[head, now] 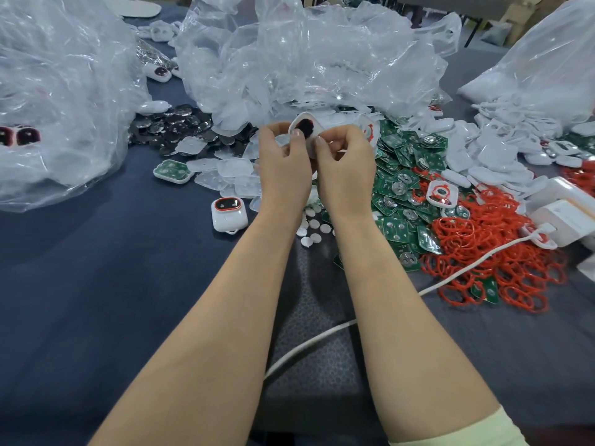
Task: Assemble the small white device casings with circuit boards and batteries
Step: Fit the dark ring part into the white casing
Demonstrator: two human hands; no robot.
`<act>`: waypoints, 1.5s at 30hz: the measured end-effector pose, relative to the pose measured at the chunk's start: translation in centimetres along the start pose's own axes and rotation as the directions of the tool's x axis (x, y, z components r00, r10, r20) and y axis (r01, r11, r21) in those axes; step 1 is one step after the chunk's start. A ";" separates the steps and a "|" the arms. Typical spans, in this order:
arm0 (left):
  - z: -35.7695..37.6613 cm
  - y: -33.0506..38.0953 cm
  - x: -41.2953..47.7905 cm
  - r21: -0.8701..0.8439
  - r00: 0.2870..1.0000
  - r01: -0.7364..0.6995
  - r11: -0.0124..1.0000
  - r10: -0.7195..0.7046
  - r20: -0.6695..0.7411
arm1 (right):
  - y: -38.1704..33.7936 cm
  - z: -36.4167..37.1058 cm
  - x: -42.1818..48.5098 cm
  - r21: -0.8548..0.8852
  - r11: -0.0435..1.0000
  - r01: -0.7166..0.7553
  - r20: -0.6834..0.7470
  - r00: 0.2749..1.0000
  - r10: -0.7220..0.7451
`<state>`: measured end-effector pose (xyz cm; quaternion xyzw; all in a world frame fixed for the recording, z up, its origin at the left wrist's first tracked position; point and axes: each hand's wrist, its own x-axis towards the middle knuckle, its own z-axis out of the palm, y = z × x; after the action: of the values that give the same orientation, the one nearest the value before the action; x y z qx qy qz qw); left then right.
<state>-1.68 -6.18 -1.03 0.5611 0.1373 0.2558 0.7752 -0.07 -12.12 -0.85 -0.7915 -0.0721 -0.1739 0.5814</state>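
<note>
A small white casing [305, 127] with a dark round part in it is held up above the table's middle. My left hand [285, 165] and my right hand [344, 165] both pinch it, thumbs pressed on its near face. A second white casing half with a red ring [370, 132] sticks out past my right hand's fingers; whether the hand holds it I cannot tell. Green circuit boards [399, 188] lie heaped to the right. Dark coin batteries [174, 127] lie to the left. A finished white device [228, 214] sits left of my left wrist.
Crumpled clear plastic bags [306, 59] fill the back and left [58, 101]. Red rubber rings [489, 255] pile at right beside white casing shells [483, 156] and white boxes [566, 214]. A white cable [322, 336] crosses the dark mat. Small white discs [314, 225] lie between my wrists.
</note>
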 end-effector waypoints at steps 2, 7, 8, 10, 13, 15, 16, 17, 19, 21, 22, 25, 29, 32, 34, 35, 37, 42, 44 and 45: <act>0.0 0.0 0.0 -0.009 1.000 0.000 1.000 0.000 0.000 | 0.0 0.0 0.0 0.013 1.000 -0.010 -0.005 1.000 0.010; 0.0 0.0 -0.1 -0.087 1.000 0.021 0.996 -0.019 0.022 | 0.0 -0.4 0.2 0.217 0.963 -0.157 0.052 0.987 0.149; -0.1 0.0 0.0 -0.081 0.999 0.017 0.997 -0.015 0.029 | 0.1 -0.6 0.4 0.291 0.934 -0.208 0.091 0.978 0.189; -0.1 -0.1 0.0 -0.066 0.999 0.010 0.998 -0.007 0.045 | 0.2 -0.8 0.7 0.406 0.859 -0.311 0.173 0.949 0.262; -0.2 -0.1 0.0 -0.064 0.997 0.002 0.998 0.003 0.072 | 0.4 -1.2 1.1 0.420 0.828 -0.372 0.233 0.926 0.297; -0.3 0.0 0.0 -0.040 0.995 -0.007 0.999 0.011 0.097 | 0.4 -1.3 1.3 0.396 0.839 -0.373 0.241 0.924 0.297; -0.4 0.0 -0.1 -0.023 0.994 -0.009 1.000 0.011 0.111 | 0.5 -1.3 1.3 0.391 0.841 -0.374 0.239 0.924 0.299; -0.4 0.1 -0.1 -0.008 0.992 -0.009 1.000 0.010 0.124 | 0.6 -1.3 1.4 0.389 0.841 -0.376 0.237 0.923 0.303; -0.6 0.1 -0.1 0.012 0.990 -0.007 1.000 0.005 0.138 | 0.7 -1.4 1.4 0.368 0.846 -0.385 0.242 0.918 0.313; -0.8 0.1 0.0 0.040 0.990 -0.004 0.999 -0.001 0.142 | 0.8 -1.6 1.6 0.317 0.864 -0.392 0.270 0.910 0.314; -1.1 0.2 0.1 0.062 0.989 0.000 0.998 -0.010 0.147 | 0.8 -1.8 1.6 0.284 0.877 -0.387 0.284 0.908 0.308; -1.6 0.5 0.5 0.127 0.982 0.051 0.991 -0.073 0.173 | 0.9 -2.2 1.8 0.177 0.926 -0.334 0.310 0.912 0.270; -2.6 1.5 1.6 0.039 0.986 0.136 0.990 -0.139 0.089 | 0.1 -2.2 1.6 0.242 0.914 -0.325 0.410 0.888 0.207; -4.0 2.5 2.6 -0.114 0.985 0.081 0.990 -0.097 -0.140 | -0.8 -2.1 1.3 0.136 0.970 -0.203 0.430 0.894 0.127; -4.7 3.0 3.0 -0.178 0.957 -0.017 0.984 -0.036 -0.287 | -1.3 -1.4 0.8 -0.146 0.988 0.053 0.482 0.876 0.024; -4.9 3.1 3.1 -0.197 0.942 -0.053 0.979 -0.017 -0.336 | -1.5 -0.9 0.5 -0.240 0.956 0.168 0.526 0.850 -0.018; -5.0 3.2 3.2 -0.226 0.923 -0.085 0.970 -0.008 -0.384 | -1.7 0.5 0.0 -0.356 0.877 0.323 0.604 0.796 -0.048; -4.9 3.2 3.2 -0.280 0.919 -0.094 0.955 -0.025 -0.393 | -1.3 3.2 -0.4 -0.516 0.698 0.497 0.700 0.714 0.009; -4.7 3.0 3.1 -0.283 0.927 -0.085 0.955 -0.029 -0.375 | -1.2 3.5 -0.4 -0.529 0.701 0.479 0.697 0.716 0.036; -4.7 2.9 3.1 -0.281 0.930 -0.076 0.957 -0.034 -0.366 | -1.2 3.4 -0.4 -0.525 0.717 0.459 0.690 0.722 0.043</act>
<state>-2.17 -0.04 0.40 0.3848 0.2343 0.3818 0.8070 -0.12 -8.48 -0.80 -0.9378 -0.3008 0.0336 0.1700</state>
